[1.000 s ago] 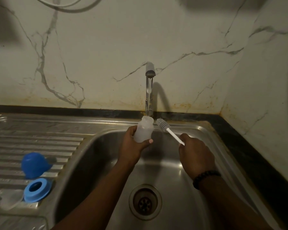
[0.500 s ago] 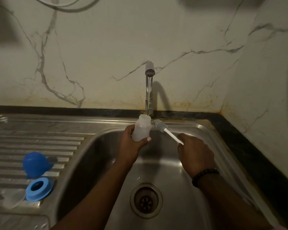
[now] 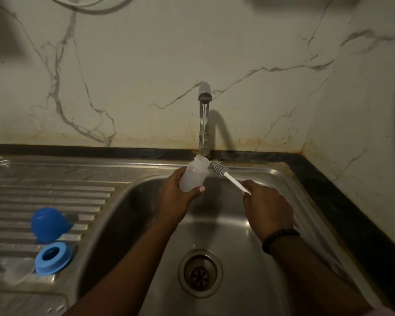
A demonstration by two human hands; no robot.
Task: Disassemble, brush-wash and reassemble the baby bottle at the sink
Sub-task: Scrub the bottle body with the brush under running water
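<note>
Water runs in a thin stream from the tap (image 3: 204, 115) straight into the open mouth of the bottle (image 3: 193, 176), which sits tilted a little to the right over the back of the sink basin (image 3: 146, 213). Left hand (image 3: 177, 199) grips the bottle body from below and the left, fingers wrapped behind it, thumb across the lower front with the nail showing. Bottle is translucent white, no ring or teat on it. Right hand (image 3: 268, 207) holds the white handle of the bottle brush (image 3: 224, 173) in a closed fist, knuckles up, handle running up-left out of the fist. Grey bristled brush head sits just beside the bottle neck on its right, touching or nearly touching it; cannot tell which. Brush is outside the bottle. Black beaded bracelet (image 3: 279, 239) on the right wrist. Drain (image 3: 200, 273) is below the hands, in the basin floor. On the ribbed drainboard (image 3: 43, 197) at left, well apart from the hands: blue dome cap (image 3: 49, 224) lying on its side, blue screw ring (image 3: 53, 257) lying flat just in front of it, and a clear teat (image 3: 17, 270) touching the ring's left edge, blurred. Marble-pattern wall (image 3: 146, 65) behind, dark counter strip along its base.
</note>
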